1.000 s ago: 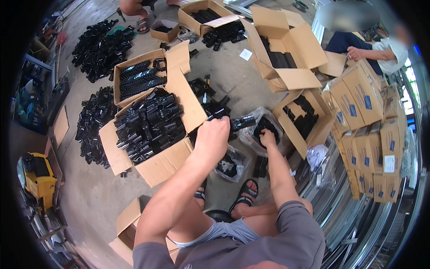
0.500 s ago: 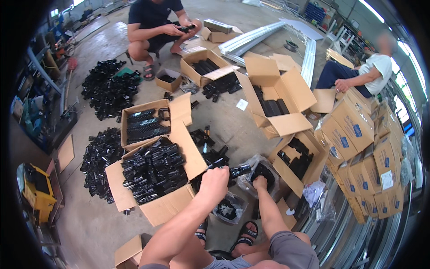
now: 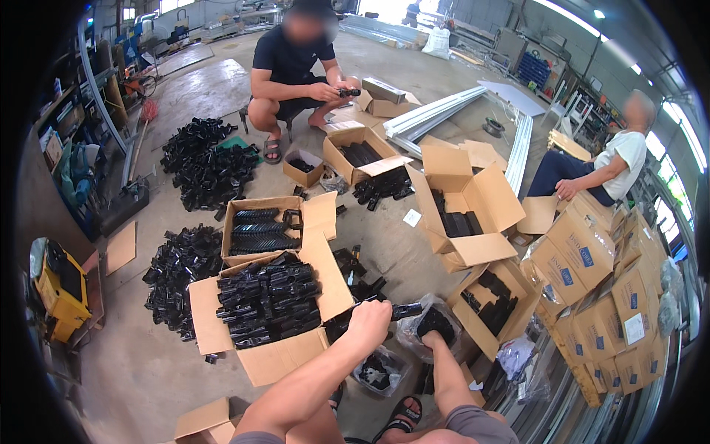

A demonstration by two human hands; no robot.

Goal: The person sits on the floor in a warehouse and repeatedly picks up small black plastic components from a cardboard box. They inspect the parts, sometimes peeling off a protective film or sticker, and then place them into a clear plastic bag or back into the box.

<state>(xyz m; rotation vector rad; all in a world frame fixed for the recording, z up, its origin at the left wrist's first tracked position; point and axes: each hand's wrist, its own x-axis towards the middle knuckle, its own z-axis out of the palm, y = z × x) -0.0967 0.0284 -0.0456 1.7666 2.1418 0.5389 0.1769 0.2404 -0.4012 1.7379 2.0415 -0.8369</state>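
Note:
My left hand (image 3: 371,323) is closed round a glossy black tubular part (image 3: 408,311), whose end sticks out to the right of the fist. My right hand (image 3: 432,339) reaches down into a clear plastic bag (image 3: 407,337) of small black pieces (image 3: 438,323); its fingertips are hidden among them. Below my left wrist stands a second clear-lined container (image 3: 400,377) with black pieces inside. To the left, an open cardboard box (image 3: 212,317) is heaped with glossy black parts (image 3: 270,300) like the one in my fist.
Loose black parts (image 3: 181,281) lie piled on the floor at left. Another open box (image 3: 473,248) stands ahead, one (image 3: 484,344) at right. Stacked cartons (image 3: 584,259) and metal profiles (image 3: 532,414) line the right. A person (image 3: 296,81) squats ahead holding a black part; another (image 3: 621,159) sits at right.
The view has tilted up, so the scene sits lower in the picture. My left hand still grips the black part, and my right hand stays in the bag.

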